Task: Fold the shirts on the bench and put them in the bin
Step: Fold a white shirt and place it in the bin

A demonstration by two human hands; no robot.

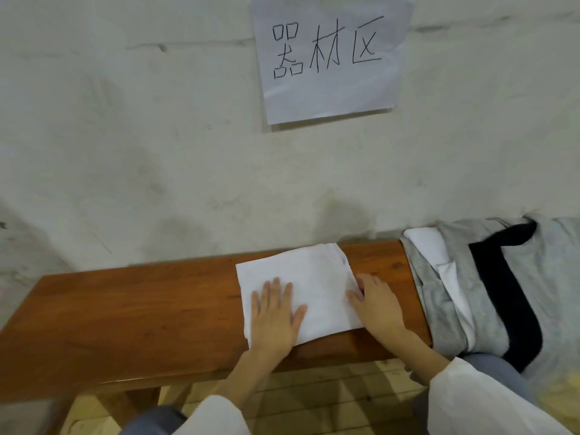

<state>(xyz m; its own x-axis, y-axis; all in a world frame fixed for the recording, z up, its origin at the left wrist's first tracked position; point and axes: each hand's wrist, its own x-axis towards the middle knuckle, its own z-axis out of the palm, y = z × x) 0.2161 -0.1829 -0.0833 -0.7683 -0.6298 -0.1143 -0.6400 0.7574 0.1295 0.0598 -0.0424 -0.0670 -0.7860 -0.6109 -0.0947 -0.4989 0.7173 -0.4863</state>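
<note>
A white shirt (309,274), folded into a small rectangle, lies on the brown wooden bench (131,309). My left hand (276,312) rests flat on its near left part, fingers spread. At the shirt's right edge sits my right hand (376,304), its fingertips touching the fold. A pile of unfolded shirts (489,287), grey, white and dark navy, covers the right end of the bench. No bin is in view.
A pale wall stands right behind the bench, with a paper sign (329,54) bearing handwritten characters. The bench's left half shows bare wood. A tiled floor (314,400) shows under the bench's front edge.
</note>
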